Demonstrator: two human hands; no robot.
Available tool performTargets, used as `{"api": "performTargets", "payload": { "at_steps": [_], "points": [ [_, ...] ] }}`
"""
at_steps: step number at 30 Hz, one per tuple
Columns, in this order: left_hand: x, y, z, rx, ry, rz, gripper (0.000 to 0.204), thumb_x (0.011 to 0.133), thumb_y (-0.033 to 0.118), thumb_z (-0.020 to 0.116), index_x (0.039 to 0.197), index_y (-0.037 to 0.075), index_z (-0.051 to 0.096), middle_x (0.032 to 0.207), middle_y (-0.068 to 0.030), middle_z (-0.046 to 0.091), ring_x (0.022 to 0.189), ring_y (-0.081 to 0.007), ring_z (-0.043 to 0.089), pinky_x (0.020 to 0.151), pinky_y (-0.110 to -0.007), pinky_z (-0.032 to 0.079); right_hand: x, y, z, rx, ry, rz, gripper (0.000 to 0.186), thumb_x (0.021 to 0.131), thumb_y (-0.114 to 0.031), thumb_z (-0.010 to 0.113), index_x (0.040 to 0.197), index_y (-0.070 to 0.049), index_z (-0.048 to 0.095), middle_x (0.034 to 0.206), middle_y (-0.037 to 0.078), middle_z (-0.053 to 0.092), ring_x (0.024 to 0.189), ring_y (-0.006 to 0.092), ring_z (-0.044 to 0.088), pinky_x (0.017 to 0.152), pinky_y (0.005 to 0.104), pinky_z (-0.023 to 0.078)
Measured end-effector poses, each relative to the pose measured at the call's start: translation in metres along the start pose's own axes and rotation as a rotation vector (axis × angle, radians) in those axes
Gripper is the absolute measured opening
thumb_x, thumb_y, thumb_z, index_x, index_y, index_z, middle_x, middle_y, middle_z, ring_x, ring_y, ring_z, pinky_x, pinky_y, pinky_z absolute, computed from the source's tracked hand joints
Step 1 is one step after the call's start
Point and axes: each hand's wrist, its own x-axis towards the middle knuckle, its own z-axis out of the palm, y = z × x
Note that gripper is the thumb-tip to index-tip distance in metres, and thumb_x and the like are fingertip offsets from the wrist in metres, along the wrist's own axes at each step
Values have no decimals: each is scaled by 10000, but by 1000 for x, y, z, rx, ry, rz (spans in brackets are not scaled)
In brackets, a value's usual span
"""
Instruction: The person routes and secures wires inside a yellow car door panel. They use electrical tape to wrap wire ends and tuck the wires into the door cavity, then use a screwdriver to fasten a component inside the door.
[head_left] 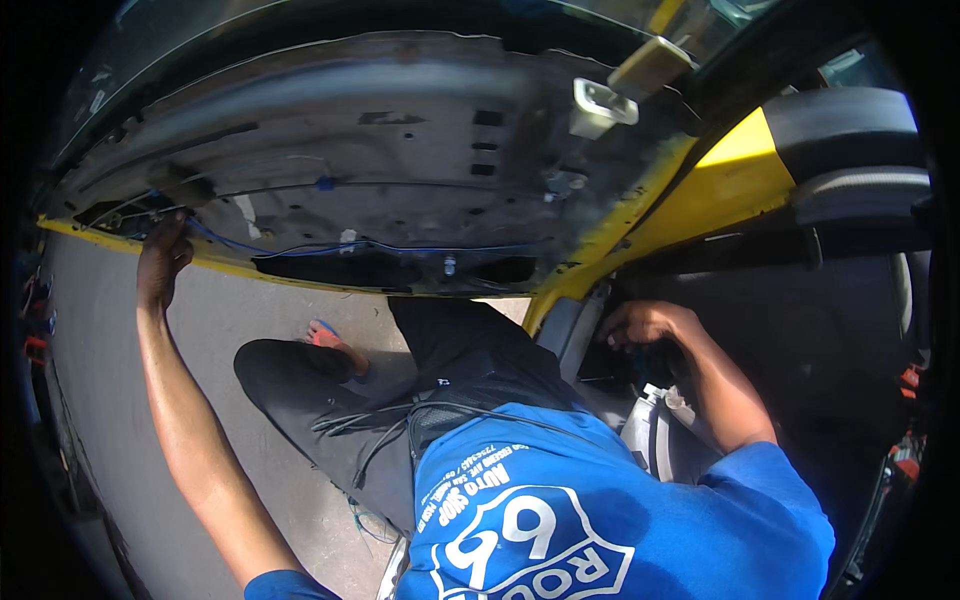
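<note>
A bare dark door panel [420, 140] with a yellow edge stretches across the upper part of the view. My left hand [165, 258] reaches up to an opening near the panel's left end, its fingers drawn together; what they grip, if anything, is hidden. A blue wire [300, 250] runs along the panel's lower side and ends close to those fingertips. At the right, my right hand [640, 322] hangs beside the yellow door frame [740, 160], fingers loosely bent and apart, with nothing visible in them.
A white plastic bottle [645, 430] and a grey part stand below my right forearm. Black cables [380, 425] lie across my lap. A sandalled foot [330, 338] rests on the grey floor [110, 330]. A light-coloured handle cup [600, 108] sticks out at the panel's upper right.
</note>
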Motion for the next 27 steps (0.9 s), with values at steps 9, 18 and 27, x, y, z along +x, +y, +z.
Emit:
{"api": "performTargets", "payload": {
  "at_steps": [9, 18, 27],
  "points": [
    [7, -9, -18, 15, 57, -100, 224, 1004, 432, 675, 986, 218, 611, 788, 84, 446, 709, -55, 384, 733, -250, 326, 92, 223, 29, -577, 168, -170, 443, 894, -239, 653, 1323, -132, 682, 1097, 100, 753, 962, 283, 731, 790, 473, 602],
    [21, -22, -58, -50, 3, -173, 157, 1041, 395, 613, 1066, 241, 629, 887, 107, 563, 829, -45, 521, 848, -280, 405, 75, 264, 42, -452, 133, 285, 405, 952, -272, 633, 1324, -118, 680, 1225, 189, 717, 1077, 331, 703, 947, 456, 554],
    [22, -24, -72, -116, 2, -163, 233, 1004, 419, 687, 1107, 215, 643, 934, 96, 614, 857, -51, 549, 868, -281, 422, -14, 259, 55, 120, 194, 538, 434, 1001, -333, 615, 1386, -136, 646, 1261, 133, 716, 1061, 269, 707, 915, 430, 560]
  ]
}}
